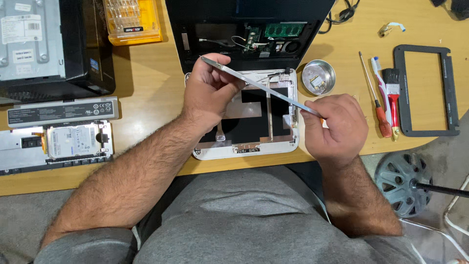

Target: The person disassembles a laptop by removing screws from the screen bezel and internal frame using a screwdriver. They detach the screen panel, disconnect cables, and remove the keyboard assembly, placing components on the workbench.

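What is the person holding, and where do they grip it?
A thin flat grey panel, seen edge-on, held at both ends: left hand at one, right hand at the other.

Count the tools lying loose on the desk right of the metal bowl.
3, side by side right of the bowl: a screwdriver with a red handle, a toothbrush next to it, and a red-handled brush nearest the black bezel. None look hidden.

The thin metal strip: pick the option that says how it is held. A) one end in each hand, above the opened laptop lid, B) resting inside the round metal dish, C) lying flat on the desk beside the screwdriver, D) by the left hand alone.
A: the left hand pinches one end of the thin metal strip and the right hand the other, over the white opened laptop lid.
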